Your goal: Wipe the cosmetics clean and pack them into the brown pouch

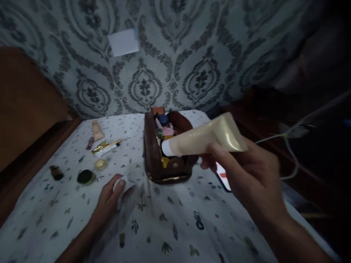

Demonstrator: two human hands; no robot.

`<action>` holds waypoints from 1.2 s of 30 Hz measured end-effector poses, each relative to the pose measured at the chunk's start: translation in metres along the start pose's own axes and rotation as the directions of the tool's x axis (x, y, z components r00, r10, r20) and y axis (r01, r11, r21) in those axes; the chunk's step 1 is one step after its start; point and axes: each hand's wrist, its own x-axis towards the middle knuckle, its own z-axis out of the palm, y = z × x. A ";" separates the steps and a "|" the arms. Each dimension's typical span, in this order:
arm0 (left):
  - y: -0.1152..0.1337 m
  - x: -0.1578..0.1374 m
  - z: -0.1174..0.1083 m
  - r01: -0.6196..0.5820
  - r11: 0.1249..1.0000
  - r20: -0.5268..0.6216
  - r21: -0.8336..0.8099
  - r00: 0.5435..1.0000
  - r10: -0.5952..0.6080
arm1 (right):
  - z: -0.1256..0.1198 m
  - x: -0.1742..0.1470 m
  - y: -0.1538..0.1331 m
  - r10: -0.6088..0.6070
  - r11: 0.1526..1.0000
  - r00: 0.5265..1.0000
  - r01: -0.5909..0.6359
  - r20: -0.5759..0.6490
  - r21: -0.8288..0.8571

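Observation:
My right hand (252,175) is closed around the flat end of a cream-coloured squeeze tube (197,140) with a white cap. The tube is held in the air, its cap pointing left over the brown cosmetic bag (152,149). Unzipped, the bag stands on the patterned cloth (153,233) and is packed with cosmetics, among them a pink item (168,131) and a dark blue one (163,119). To the bag's front left, my left hand (108,195) is closed, thumb against fingers, on a pale whitish thing too blurred to name.
On the left lie a peach tube (97,130), a small dark red tube (90,143), gold and white slim items (108,148), a yellowish round piece (100,164), a dark-lidded jar (85,177) and a small brown bottle (56,172). A phone (223,178) sits behind my right hand. Patterned wall (172,84) behind.

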 end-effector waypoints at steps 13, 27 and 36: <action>-0.023 0.059 -0.105 0.061 0.562 -0.038 0.825 0.998 -0.052 | 0.154 -0.065 0.037 0.356 0.718 0.656 -0.648 0.666 0.254; -0.026 0.101 -0.115 -0.059 0.426 0.179 0.903 0.952 -0.249 | 0.205 -0.062 0.083 0.552 0.550 0.526 -0.813 0.646 0.191; -0.031 0.078 -0.176 0.034 0.582 0.136 0.813 0.960 -0.246 | 0.201 -0.070 0.083 0.546 0.617 0.599 -0.760 0.585 0.203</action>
